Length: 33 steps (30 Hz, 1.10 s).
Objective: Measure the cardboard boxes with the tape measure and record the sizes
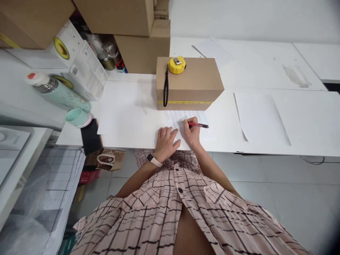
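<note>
With your right hand (191, 134), you held a pen (199, 125) over a printed sheet (174, 116), your left hand (165, 144) spread on the desk (223, 132), as a tape measure (176, 66) sat atop the box (199, 78) just beyond.

Pen (199, 125): red and black, slim, gripped at a slant, back end pointing right, writing end left over the printed sheet (174, 117); tip contact unclear. Sheet: white, flat, rows of small print, too small to read, partly covered, mid-scene, near side.
</note>
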### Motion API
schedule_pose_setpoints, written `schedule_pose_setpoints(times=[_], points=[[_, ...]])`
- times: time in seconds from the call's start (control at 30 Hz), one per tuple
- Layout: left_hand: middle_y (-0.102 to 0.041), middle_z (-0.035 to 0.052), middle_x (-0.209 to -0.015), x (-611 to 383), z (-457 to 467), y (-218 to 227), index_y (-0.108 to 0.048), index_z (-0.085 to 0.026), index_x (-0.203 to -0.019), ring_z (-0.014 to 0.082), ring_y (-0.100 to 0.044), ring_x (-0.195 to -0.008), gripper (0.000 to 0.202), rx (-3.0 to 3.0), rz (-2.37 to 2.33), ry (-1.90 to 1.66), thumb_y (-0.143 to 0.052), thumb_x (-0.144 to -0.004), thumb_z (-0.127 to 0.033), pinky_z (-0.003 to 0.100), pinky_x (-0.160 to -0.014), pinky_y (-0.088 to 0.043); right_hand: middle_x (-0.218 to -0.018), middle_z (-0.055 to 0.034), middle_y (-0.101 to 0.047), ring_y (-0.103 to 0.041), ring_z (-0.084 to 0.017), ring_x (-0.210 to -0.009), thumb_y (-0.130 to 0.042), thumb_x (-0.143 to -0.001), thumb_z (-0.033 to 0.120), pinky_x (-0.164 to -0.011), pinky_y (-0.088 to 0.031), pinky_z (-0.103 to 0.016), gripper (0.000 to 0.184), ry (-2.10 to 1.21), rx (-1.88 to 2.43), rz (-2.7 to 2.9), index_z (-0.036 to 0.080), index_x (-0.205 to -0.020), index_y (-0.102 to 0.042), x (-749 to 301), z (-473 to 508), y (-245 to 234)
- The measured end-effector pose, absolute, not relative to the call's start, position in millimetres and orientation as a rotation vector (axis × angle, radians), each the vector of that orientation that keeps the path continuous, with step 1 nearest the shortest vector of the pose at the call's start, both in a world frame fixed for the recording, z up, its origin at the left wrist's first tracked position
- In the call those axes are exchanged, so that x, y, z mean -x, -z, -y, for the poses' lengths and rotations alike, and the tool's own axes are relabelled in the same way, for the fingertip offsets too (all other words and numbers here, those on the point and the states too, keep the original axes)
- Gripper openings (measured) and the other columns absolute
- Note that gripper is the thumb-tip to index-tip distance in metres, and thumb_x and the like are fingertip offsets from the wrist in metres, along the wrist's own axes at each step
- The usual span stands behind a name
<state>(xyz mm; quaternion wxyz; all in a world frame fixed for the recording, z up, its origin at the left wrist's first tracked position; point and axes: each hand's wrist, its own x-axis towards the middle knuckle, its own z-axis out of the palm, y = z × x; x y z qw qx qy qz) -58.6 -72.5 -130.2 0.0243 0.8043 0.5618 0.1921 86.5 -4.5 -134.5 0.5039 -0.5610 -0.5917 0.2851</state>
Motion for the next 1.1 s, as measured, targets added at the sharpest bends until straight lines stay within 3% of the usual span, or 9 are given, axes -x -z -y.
schedule_pose_setpoints(times=[0.13, 0.3, 0.4, 0.5, 0.67, 0.8, 0.97, 1.1], points=[[-0.060, 0.0184, -0.134, 58.5, 73.1, 131.0, -0.060, -0.013, -0.138, 0.0365, -0.051, -0.128, 0.049, -2.491, -1.754, -0.603, -0.060, -0.096, -0.039, 0.057, -0.119, -0.032, -0.107, -0.0102, -0.068, -0.061, -0.023, -0.101, -0.043, -0.099, 0.029, -0.090, -0.048, -0.039, 0.022, -0.505, 1.350, 1.742, 0.023, -0.111, -0.060, -90.3, 4.2, 135.7], [-0.060, 0.0189, -0.136, 59.8, 73.1, 131.2, -0.059, -0.013, -0.138, 0.0375, -0.051, -0.130, 0.050, -2.504, -1.747, -0.608, -0.061, -0.095, -0.039, 0.059, -0.119, -0.034, -0.114, -0.0187, -0.063, -0.055, -0.032, -0.105, -0.045, -0.094, 0.022, -0.088, -0.041, -0.044, 0.035, -0.118, 1.874, 1.927, 0.015, -0.122, -0.064, -94.3, 3.3, 132.7], [-0.060, 0.0198, -0.137, 61.9, 71.1, 130.7, -0.054, -0.012, -0.141, 0.0375, -0.052, -0.131, 0.052, -2.473, -1.717, -0.663, -0.062, -0.095, -0.037, 0.061, -0.118, -0.035, -0.113, -0.0201, -0.064, -0.056, -0.032, -0.100, -0.041, -0.096, 0.022, -0.086, -0.040, -0.044, 0.047, -0.039, 2.038, 1.830, 0.010, -0.139, -0.055, -91.6, 0.6, 132.4], [-0.057, 0.0224, -0.141, 64.3, 69.3, 133.4, -0.039, -0.010, -0.150, 0.0367, -0.052, -0.133, 0.064, -2.368, -1.657, -0.803, -0.061, -0.095, -0.035, 0.060, -0.118, -0.036, -0.112, -0.0197, -0.066, -0.058, -0.031, -0.096, -0.038, -0.098, 0.023, -0.085, -0.040, -0.042, 0.057, -0.068, 2.053, 1.727, 0.009, -0.153, -0.041, -88.2, -2.9, 133.4], [-0.052, 0.0262, -0.145, 72.3, 69.7, 139.5, -0.028, -0.013, -0.154, 0.0354, -0.050, -0.137, 0.069, -2.128, -1.656, -1.046, -0.058, -0.096, -0.035, 0.057, -0.111, -0.046, -0.113, -0.0183, -0.069, -0.062, -0.031, -0.098, -0.047, -0.100, 0.047, -0.085, -0.041, -0.039, 0.057, -0.169, 1.974, 1.752, 0.015, -0.147, -0.050, -87.8, -3.8, 130.2], [-0.056, 0.0228, -0.140, 85.9, 51.1, 111.4, -0.036, -0.017, -0.149, 0.0317, -0.054, -0.133, 0.055, -2.132, -1.714, -1.328, -0.052, -0.100, -0.038, 0.051, -0.107, -0.050, -0.112, -0.0144, -0.073, -0.066, -0.028, -0.096, -0.040, -0.104, 0.039, -0.078, -0.043, -0.034, 0.043, -0.296, 1.852, 1.738, 0.018, -0.137, -0.058, -89.6, -2.8, 128.0], [-0.062, 0.0196, -0.131, 92.2, -29.2, 30.2, -0.051, -0.015, -0.132, 0.0282, -0.055, -0.132, 0.036, -2.311, -1.609, -1.566, -0.049, -0.099, -0.030, 0.046, -0.114, -0.040, -0.098, -0.0107, -0.076, -0.068, -0.026, -0.090, -0.035, -0.102, 0.032, -0.071, -0.043, -0.031, 0.042, -0.437, 1.767, 1.645, 0.017, -0.135, -0.056, -94.5, -4.7, 130.8], [-0.056, 0.0198, -0.143, 78.1, -112.1, -14.4, -0.050, -0.014, -0.136, 0.0307, -0.047, -0.140, 0.051, -2.290, -1.628, -1.338, -0.062, -0.087, -0.022, 0.047, -0.122, -0.027, -0.084, -0.0069, -0.072, -0.067, -0.025, -0.081, -0.035, -0.100, 0.034, -0.072, -0.043, -0.032, 0.042, -0.530, 1.728, 1.582, 0.018, -0.131, -0.058, -100.5, -6.0, 132.8]])
